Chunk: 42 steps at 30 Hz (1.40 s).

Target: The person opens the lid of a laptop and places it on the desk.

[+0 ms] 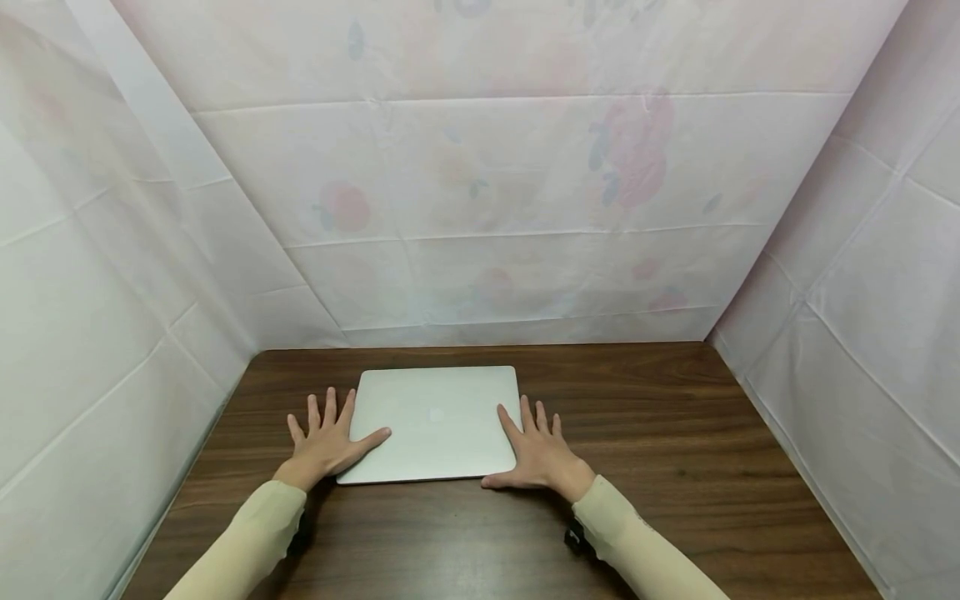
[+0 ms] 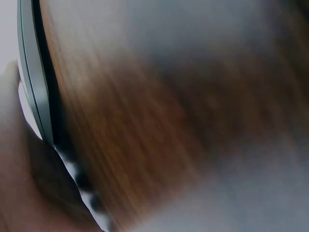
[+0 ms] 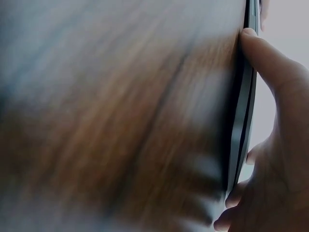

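Observation:
A silver laptop (image 1: 438, 437) lies closed and flat on the wooden table (image 1: 652, 425), with a pale logo in the middle of its lid. At its left side my left hand (image 1: 322, 443) is spread, the straight thumb lying over the lid and the other fingers fanned out to the left. My right hand (image 1: 542, 455) is spread at the front right corner, thumb along the front edge, index finger over the right edge of the lid. In the right wrist view the thumb tip (image 3: 249, 33) touches the laptop's edge (image 3: 237, 130). The left wrist view shows the slim laptop edge (image 2: 36, 72) beside the hand.
White cloth with faded fruit prints hangs as a back wall (image 1: 480, 183) right behind the table. More white cloth encloses the left side (image 1: 82, 350) and the right side (image 1: 885, 367). Dark wrist-worn devices sit under both forearms.

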Tool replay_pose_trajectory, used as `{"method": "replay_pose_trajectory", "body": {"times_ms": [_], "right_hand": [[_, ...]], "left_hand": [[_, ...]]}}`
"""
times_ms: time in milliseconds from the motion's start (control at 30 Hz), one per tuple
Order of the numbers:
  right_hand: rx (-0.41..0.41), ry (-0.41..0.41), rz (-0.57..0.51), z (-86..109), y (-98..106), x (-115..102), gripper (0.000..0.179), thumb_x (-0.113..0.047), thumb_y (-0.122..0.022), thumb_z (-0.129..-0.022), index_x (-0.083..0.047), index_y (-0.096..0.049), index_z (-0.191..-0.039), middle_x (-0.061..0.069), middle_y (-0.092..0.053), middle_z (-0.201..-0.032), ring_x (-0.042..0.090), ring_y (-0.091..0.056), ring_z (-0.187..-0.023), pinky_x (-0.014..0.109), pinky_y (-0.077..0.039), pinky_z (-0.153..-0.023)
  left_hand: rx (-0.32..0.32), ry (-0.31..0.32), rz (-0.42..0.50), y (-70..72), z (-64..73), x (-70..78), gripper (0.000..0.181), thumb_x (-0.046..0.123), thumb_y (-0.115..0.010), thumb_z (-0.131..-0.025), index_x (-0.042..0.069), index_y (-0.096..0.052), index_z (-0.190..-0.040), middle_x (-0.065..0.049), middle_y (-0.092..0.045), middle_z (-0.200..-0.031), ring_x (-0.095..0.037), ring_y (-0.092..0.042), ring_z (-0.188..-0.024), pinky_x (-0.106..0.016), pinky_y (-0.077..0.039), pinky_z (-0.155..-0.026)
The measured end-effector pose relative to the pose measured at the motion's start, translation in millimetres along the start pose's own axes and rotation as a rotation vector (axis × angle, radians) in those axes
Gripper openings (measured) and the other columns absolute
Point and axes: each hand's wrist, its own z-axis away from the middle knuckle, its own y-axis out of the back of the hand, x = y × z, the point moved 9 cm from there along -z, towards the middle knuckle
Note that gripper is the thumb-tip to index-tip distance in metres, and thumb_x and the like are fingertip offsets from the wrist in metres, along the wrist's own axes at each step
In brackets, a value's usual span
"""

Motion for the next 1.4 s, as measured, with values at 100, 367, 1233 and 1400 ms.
{"method": "replay_pose_trajectory", "body": {"times_ms": [100,367,1233,1400], "right_hand": [[-0.001,-0.003,0.0,1.6,0.8,2.1,0.126,-0.091,-0.061,-0.072,-0.027,-0.01,-0.168,0.024,0.0,-0.172,0.053,-0.006,-0.156,0.074,-0.012,-0.12],[-0.004,-0.004,-0.008,6.3,2.0,7.3,0.126,-0.089,-0.063,-0.073,-0.025,-0.011,-0.168,0.026,-0.001,-0.171,0.054,-0.006,-0.155,0.075,-0.013,-0.12],[-0.013,-0.018,-0.069,19.7,5.8,28.4,0.126,-0.086,-0.067,-0.072,-0.026,-0.011,-0.168,0.026,0.003,-0.171,0.054,-0.002,-0.155,0.077,-0.009,-0.119],[-0.013,-0.018,-0.074,21.4,5.7,32.3,0.126,-0.086,-0.068,-0.073,-0.026,-0.011,-0.168,0.027,0.003,-0.171,0.055,-0.002,-0.155,0.077,-0.009,-0.118]], "left_hand": [[-0.001,-0.008,0.003,-0.9,0.4,3.2,0.116,0.086,-0.043,-0.089,0.01,-0.004,-0.167,-0.03,0.011,-0.169,-0.058,0.019,-0.151,-0.079,0.027,-0.104],[-0.013,-0.002,-0.008,-4.4,0.2,9.2,0.117,0.087,-0.042,-0.088,0.011,-0.003,-0.167,-0.028,0.012,-0.17,-0.056,0.019,-0.152,-0.079,0.026,-0.105],[-0.011,-0.014,0.015,-13.4,1.6,33.7,0.118,0.087,-0.043,-0.087,0.01,-0.002,-0.167,-0.026,0.013,-0.17,-0.053,0.021,-0.153,-0.076,0.029,-0.106],[-0.015,-0.005,0.011,-17.7,0.4,35.4,0.119,0.089,-0.04,-0.087,0.012,0.0,-0.167,-0.024,0.015,-0.17,-0.052,0.022,-0.153,-0.075,0.03,-0.106]]}}
